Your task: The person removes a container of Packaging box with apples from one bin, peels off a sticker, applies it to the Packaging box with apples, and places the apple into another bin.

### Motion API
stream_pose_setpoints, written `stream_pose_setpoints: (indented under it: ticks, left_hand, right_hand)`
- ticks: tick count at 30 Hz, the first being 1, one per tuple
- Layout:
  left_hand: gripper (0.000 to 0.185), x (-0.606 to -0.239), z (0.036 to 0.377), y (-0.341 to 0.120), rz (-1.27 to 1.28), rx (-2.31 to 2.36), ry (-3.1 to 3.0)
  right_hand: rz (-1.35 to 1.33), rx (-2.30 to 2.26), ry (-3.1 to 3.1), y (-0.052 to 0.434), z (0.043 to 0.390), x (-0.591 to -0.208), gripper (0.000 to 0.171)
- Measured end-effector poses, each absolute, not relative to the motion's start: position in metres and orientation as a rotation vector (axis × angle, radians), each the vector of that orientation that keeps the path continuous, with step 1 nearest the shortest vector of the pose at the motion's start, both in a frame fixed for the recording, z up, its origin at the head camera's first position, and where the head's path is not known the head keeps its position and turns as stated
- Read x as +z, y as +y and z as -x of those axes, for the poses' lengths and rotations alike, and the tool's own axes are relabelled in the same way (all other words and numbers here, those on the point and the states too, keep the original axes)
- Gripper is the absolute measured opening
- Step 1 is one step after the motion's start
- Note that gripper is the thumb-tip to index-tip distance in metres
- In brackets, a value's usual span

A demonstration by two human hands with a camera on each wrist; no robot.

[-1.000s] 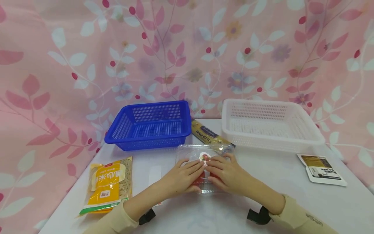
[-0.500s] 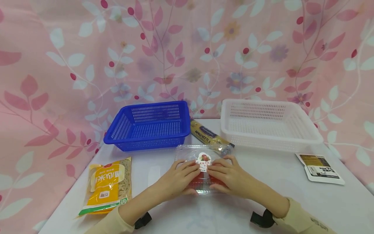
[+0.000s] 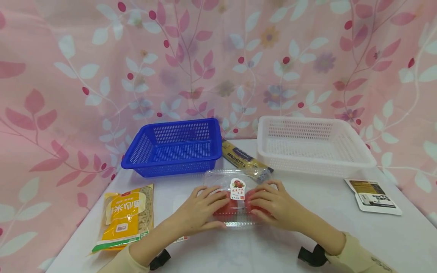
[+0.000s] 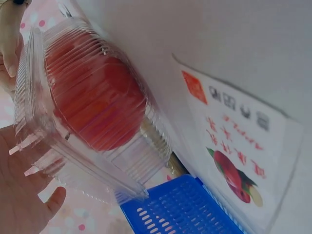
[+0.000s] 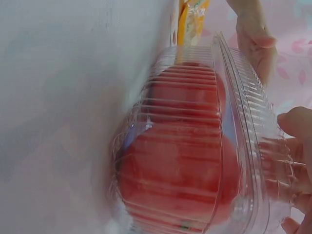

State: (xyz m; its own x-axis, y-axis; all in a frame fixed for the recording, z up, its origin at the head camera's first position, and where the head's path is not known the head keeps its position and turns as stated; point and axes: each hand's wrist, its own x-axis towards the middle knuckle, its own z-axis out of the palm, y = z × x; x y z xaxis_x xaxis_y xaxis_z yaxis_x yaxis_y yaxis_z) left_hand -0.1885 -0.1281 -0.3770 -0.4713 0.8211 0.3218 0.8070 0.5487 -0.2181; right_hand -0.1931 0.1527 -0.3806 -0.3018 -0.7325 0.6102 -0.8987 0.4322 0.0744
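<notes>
A clear plastic clamshell box [image 3: 246, 178] with red fruit [image 4: 92, 92] inside stands on the white table, its lid down. On the lid is a round-topped sticker [image 3: 238, 189] with a red fruit picture. My left hand [image 3: 201, 208] rests its spread fingers on the left part of the lid. Opposite it, my right hand [image 3: 276, 204] lies with its fingers on the right part of the lid. The right wrist view shows the red fruit [image 5: 180, 165] through the ribbed side wall, with my right fingers [image 5: 297, 122] at the lid.
Behind stand a blue basket [image 3: 181, 167] and a white basket [image 3: 317, 163], with a spaghetti pack [image 3: 239, 155] between them. A yellow noodle bag [image 3: 126, 216] lies left, a white pouch [image 3: 375, 197] right. An apple-printed card [image 4: 234, 141] lies by the left wrist.
Both hands have slid apart over the lid, the left one leftward and the right one rightward. The sticker and the red fruit between them now show more fully.
</notes>
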Motion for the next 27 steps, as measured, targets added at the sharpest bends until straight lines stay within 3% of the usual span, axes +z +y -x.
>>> stream_pose_setpoints:
  ticks: [7,12,18,27]
  left_hand:
    - [0.073,-0.375,0.19,-0.143,1.177,-0.144,-2.533]
    - [0.082,-0.372,0.188,-0.154,1.072,-0.459,-2.76]
    - [0.086,-0.37,0.187,-0.157,0.99,-0.937,-2.962]
    - [0.085,-0.378,0.195,-0.159,1.007,-1.254,-3.006]
  right_hand:
    - [-1.242,0.421,-2.091,0.159,0.195,-0.382,0.025]
    - [-1.125,0.48,-2.206,0.161,0.193,-0.383,0.047]
    - [-0.773,0.569,-2.548,0.165,0.19,-0.382,0.079]
    - [-0.533,0.853,-2.834,0.168,0.185,-0.386,0.088]
